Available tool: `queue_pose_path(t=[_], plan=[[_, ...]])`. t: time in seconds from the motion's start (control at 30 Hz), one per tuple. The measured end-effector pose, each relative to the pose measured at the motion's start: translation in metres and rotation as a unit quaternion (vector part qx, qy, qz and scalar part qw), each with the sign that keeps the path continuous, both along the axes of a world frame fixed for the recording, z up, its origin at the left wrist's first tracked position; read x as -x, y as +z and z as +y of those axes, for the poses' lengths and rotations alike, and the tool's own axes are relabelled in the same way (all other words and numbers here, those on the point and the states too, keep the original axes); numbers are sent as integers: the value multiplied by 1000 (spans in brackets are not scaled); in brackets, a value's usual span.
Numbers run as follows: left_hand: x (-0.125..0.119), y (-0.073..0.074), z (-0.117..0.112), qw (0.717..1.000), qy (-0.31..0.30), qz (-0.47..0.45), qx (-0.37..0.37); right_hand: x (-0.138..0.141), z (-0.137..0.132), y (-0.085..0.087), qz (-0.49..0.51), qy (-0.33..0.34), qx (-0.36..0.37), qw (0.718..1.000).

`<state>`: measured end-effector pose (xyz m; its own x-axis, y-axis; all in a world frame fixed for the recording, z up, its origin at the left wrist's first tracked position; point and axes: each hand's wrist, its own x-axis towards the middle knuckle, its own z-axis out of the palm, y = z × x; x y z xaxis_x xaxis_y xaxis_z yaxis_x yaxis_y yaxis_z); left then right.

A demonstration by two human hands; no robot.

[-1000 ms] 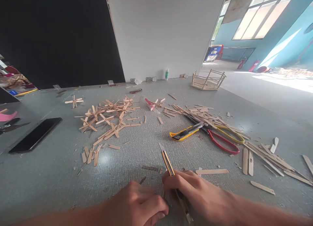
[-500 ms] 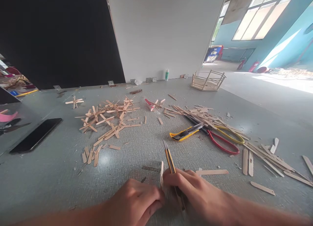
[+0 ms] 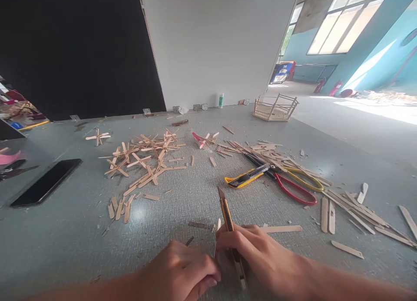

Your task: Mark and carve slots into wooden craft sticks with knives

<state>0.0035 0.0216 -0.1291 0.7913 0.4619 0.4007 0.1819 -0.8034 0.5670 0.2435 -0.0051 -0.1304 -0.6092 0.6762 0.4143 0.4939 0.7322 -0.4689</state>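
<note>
My right hand (image 3: 249, 249) grips a slim yellow-and-black utility knife (image 3: 229, 218), its blade pointing away from me. A wooden craft stick (image 3: 215, 248) stands on edge between my hands, mostly covered by fingers. My left hand (image 3: 184, 268) is closed, thumb and fingertips pinching the near end of this stick. Fingertips of my right hand touch its far part. Just ahead of my hands lie a thin dark strip (image 3: 199, 225) and small wood scraps. Beside my right hand rests a flat craft stick (image 3: 282, 229).
A larger yellow cutter (image 3: 246, 177) lies against red-and-yellow-handled pliers or shears (image 3: 295, 192). Cut sticks (image 3: 361, 212) spread to the right, crossed stick pieces (image 3: 143, 155) to the left. A phone (image 3: 47, 183), a glue stick (image 3: 221, 100) and a stick-built frame (image 3: 276, 108) stand farther out.
Less of the craft stick shows between my hands now. My left hand has shifted slightly right, its thumb tip extending farther. The knife blade has turned a little. The camera view has moved slightly.
</note>
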Motion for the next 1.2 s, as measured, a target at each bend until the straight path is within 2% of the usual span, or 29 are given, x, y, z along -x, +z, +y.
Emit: queue_pose_path(t=[0.2, 0.53, 0.7, 0.87, 0.97, 1.13, 1.2], plan=[[0, 1, 1, 1000, -12, -4, 5, 1, -1, 6, -10, 1, -8, 1000], [-2, -2, 2, 1000, -29, -10, -1, 2, -1, 1, -19, 6, -20, 1000], [-1, -1, 2, 999, -51, 10, 7, 0, -1, 1, -36, 11, 0, 999], [-3, 3, 2, 1000, -17, -20, 0, 1, -1, -3, -25, 21, -14, 999], [-3, 4, 2, 1000, 24, -16, -8, 1, -2, -6, -2, -22, -36, 999], [3, 2, 1, 994, 93, -55, -21, 4, -1, -13, 69, -169, -26, 983], [7, 1, 0, 992, 109, -59, -29, 4, 0, -15, 89, -188, -18, 978]])
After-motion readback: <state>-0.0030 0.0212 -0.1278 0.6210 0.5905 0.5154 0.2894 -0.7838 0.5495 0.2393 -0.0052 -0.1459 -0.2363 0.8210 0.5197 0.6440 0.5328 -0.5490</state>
